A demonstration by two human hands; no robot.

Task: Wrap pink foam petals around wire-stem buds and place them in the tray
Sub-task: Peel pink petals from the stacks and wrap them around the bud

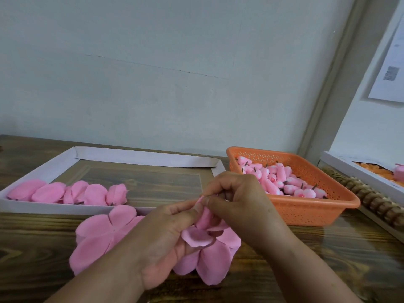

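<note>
Both hands pinch one pink petal (202,215) between them, left hand (166,241) below, right hand (238,200) above, and the tray (140,157) lies to the left, nearer the left hand.

The foam petals (96,239) are a flat candy pink, as are the wrapped flowers (65,193) in the white cardboard tray (140,158). The basket (310,206) is orange, pierced with rows of fine holes, and its buds (282,182) are pale pink with dark brown stems. The table (32,237) shows dark brown wood grain; the wall (153,73) is pale grey-blue
</note>
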